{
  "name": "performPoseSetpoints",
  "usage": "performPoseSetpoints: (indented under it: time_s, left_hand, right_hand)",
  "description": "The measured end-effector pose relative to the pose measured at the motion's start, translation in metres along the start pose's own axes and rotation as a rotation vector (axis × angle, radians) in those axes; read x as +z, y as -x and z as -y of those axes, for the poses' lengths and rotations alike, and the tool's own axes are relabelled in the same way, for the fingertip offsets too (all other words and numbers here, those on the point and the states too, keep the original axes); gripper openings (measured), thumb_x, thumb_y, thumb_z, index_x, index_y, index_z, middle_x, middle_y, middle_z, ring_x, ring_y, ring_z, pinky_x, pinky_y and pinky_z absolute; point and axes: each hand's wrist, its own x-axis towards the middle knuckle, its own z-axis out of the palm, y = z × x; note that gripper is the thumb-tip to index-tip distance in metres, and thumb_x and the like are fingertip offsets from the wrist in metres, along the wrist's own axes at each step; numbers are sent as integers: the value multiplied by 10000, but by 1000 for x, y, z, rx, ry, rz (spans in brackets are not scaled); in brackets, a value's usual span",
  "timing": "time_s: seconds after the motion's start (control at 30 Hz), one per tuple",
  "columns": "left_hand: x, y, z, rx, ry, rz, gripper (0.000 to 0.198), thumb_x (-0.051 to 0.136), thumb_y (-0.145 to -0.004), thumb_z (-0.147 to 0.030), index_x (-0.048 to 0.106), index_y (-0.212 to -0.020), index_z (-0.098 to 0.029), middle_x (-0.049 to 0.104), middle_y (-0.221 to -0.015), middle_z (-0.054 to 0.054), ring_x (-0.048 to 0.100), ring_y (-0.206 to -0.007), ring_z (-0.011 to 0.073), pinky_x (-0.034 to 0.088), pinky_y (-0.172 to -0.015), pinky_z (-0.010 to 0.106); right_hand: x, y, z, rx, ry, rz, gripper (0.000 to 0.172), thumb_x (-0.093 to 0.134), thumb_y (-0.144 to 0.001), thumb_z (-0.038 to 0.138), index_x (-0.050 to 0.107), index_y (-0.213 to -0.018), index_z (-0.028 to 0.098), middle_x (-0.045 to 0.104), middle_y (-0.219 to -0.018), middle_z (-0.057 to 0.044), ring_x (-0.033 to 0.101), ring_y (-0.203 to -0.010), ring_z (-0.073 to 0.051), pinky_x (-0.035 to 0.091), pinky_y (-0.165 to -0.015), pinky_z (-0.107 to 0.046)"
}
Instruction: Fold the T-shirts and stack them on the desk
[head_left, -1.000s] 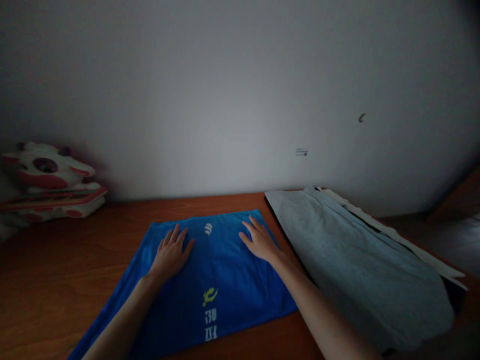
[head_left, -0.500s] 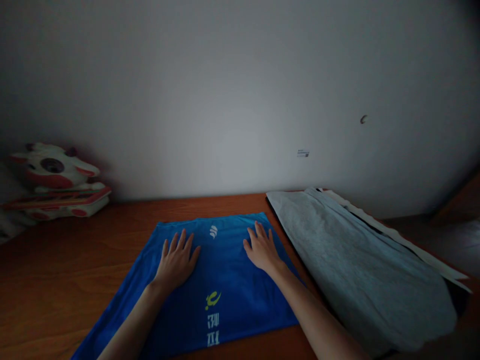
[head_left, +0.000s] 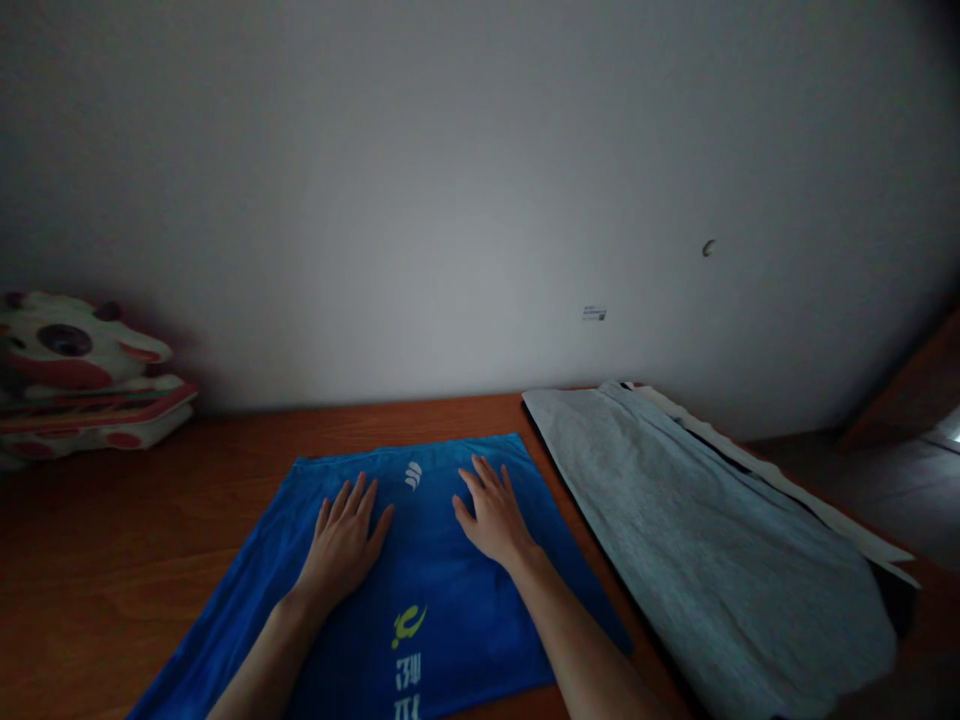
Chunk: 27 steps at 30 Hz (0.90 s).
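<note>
A folded blue garment with white and yellow-green print lies flat on the wooden table in front of me. My left hand rests palm down on its left half, fingers stretched out and slightly spread. My right hand lies flat on the cloth just right of the white logo, fingers also extended. Neither hand holds anything. Both forearms reach in from the bottom edge.
A stack of grey and white folded cloth lies to the right, over something dark. A white and red plush toy sits at the far left against the pale wall. The room is dim.
Both hands slid a little toward me and closer together on the blue garment, the right one moving left toward the centre. The camera shifted slightly.
</note>
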Motion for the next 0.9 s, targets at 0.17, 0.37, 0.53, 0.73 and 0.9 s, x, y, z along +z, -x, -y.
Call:
performPoseSetpoints:
  time_s: [0.17,0.37,0.53,0.73,0.9]
  left_hand:
    - [0,1,5,18,-22,56,650,368,-956,-498,502,-1457,-106,414,-1568,164,320,-1484,346,253,-1213,555]
    - [5,2,9,22,-19,7,637,377,-953,-506,520,-1450,-135,419,-1565,166,334,-1477,352,269,-1201,565]
    - [7,3,10,-1,-58,-16,665,384,-938,-559,507,-1465,-173,412,-1574,170,327,-1472,396,278,-1174,606]
    - [1,4,6,-10,-81,36,669,342,-961,-555,478,-1482,-158,395,-1585,174,312,-1479,391,266,-1189,571]
    - [0,4,5,-16,-64,43,658,359,-963,-550,467,-1490,-172,393,-1587,170,316,-1479,389,266,-1189,583]
  right_hand:
    - [2,2,-6,83,-1,-40,444,492,-944,298,589,-1357,165,487,-1516,-165,413,-1435,-284,237,-1214,-512]
    - [5,2,-6,143,-7,3,413,501,-946,306,632,-1309,158,523,-1481,-178,428,-1423,-303,237,-1210,-511]
    - [2,2,-5,143,-20,0,399,509,-941,306,640,-1293,172,543,-1466,-163,438,-1416,-290,238,-1213,-493]
    - [3,2,-7,134,-25,-13,391,517,-936,296,641,-1287,175,552,-1456,-160,447,-1410,-288,249,-1207,-489]
    - [5,2,-9,131,-21,-12,390,513,-938,308,643,-1284,182,554,-1454,-157,447,-1409,-284,248,-1209,-486]
